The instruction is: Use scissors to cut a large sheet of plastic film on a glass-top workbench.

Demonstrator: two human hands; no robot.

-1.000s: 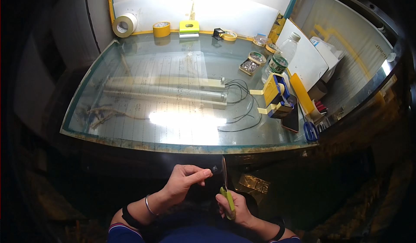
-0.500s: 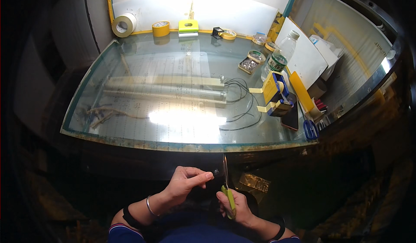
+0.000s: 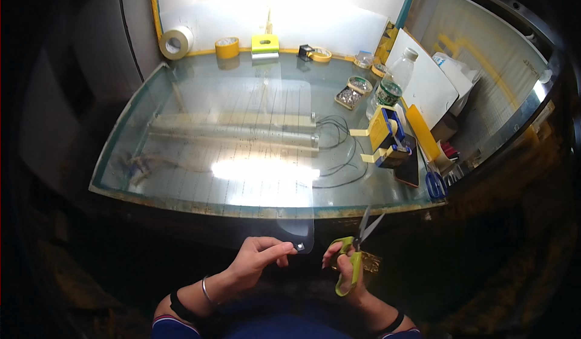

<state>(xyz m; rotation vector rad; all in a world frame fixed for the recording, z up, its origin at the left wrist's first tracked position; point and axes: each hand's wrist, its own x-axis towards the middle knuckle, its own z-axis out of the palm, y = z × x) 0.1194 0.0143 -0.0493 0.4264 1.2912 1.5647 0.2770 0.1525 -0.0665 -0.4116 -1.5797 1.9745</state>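
Clear plastic sheet [image 3: 266,157], corner pinched in left hand [image 3: 254,261] fingers; right hand [image 3: 346,265] gripping green-handled scissors [image 3: 357,251], blades parted, off the sheet, cut not begun.

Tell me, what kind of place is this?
Probably a small craft or assembly workbench. A glass table lit from beneath carries tape rolls, a blue and yellow tape dispenser and loose wires. The right hand holds green scissors; the left hand pinches a clear plastic sheet.
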